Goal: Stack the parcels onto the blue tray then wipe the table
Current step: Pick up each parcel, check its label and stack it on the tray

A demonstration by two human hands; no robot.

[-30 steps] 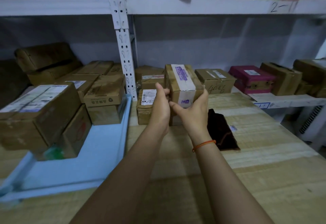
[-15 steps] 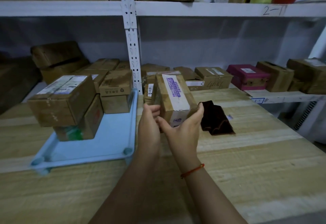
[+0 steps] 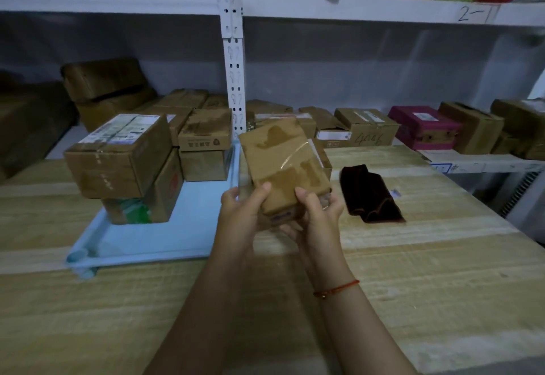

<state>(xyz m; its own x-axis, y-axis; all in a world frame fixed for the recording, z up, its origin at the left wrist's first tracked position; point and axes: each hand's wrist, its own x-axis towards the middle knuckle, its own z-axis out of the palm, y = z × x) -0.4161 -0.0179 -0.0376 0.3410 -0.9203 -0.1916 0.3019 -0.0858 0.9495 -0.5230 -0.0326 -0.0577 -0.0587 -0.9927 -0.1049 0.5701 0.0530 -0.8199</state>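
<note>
We grip a taped cardboard parcel (image 3: pixel 283 165) at its near end, left hand (image 3: pixel 241 212) and right hand (image 3: pixel 317 212) both curled around it, holding it above the wooden table (image 3: pixel 413 271) just beside the blue tray (image 3: pixel 165 239), apparently ready to stack it there

A pale wooden table (image 3: pixel 413 271) spreads under and around the grip. Beyond it stands a white metal shelf rack (image 3: pixel 233 50) with a perforated upright, its upper shelf (image 3: pixel 354 9) high above the grip. A grey-white wall (image 3: pixel 354 68) shows behind. The light is dim and bluish.
</note>
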